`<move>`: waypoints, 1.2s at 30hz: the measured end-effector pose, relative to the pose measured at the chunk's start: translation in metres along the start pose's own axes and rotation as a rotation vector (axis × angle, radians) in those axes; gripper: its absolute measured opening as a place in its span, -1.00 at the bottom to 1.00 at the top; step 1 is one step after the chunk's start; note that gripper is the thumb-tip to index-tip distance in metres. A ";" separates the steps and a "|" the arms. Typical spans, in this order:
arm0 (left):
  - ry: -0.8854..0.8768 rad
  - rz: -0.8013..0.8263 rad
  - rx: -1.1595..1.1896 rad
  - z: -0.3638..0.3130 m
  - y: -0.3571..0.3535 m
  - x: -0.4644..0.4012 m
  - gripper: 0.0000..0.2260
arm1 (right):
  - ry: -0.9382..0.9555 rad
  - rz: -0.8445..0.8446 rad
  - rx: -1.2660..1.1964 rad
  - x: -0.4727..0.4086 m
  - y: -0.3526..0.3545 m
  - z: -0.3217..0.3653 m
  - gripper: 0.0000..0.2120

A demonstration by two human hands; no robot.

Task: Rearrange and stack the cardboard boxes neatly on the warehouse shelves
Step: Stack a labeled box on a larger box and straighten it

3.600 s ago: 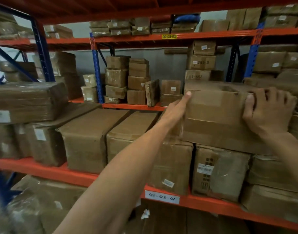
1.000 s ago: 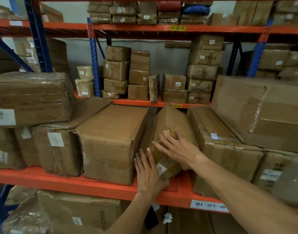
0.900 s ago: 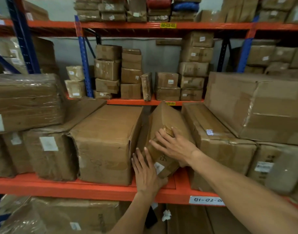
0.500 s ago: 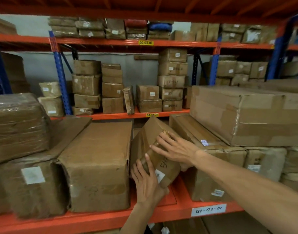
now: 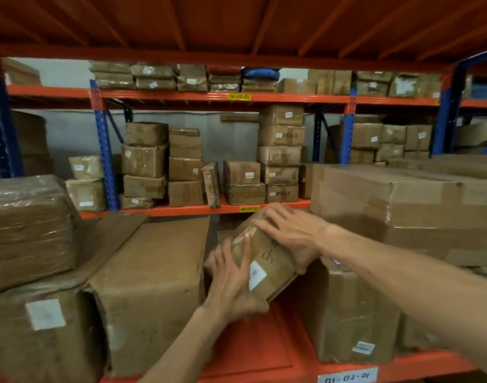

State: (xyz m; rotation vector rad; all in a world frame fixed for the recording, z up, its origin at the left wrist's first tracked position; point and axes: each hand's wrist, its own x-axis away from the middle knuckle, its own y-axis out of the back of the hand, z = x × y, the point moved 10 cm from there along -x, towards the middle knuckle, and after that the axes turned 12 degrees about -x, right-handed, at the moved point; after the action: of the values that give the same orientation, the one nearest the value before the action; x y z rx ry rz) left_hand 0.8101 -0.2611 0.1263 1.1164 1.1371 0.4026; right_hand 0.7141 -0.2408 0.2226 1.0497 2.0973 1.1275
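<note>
Bare orange shelf (image 5: 253, 352) gap (narrow) lies between the large left box (image 5: 151, 288) and right box (image 5: 347, 313)
</note>
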 end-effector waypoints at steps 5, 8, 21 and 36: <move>-0.171 0.015 -0.193 -0.001 0.045 -0.034 0.38 | -0.158 -0.080 -0.106 0.004 0.011 -0.028 0.43; -0.252 0.034 -0.301 0.000 0.073 -0.055 0.35 | -0.229 -0.136 -0.184 0.010 0.023 -0.045 0.45; -0.325 -0.179 -0.501 -0.018 0.161 -0.090 0.35 | -0.331 -0.368 -0.043 0.042 0.109 -0.066 0.43; -0.477 -0.517 -0.600 -0.234 0.251 -0.188 0.38 | -0.709 -0.586 0.071 0.220 0.161 -0.213 0.36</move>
State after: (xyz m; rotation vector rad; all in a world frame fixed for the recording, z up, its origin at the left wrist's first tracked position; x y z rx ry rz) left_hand 0.5922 -0.1753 0.4398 0.3354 0.7599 0.0476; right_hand 0.4956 -0.0973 0.4492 0.6478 1.6831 0.3211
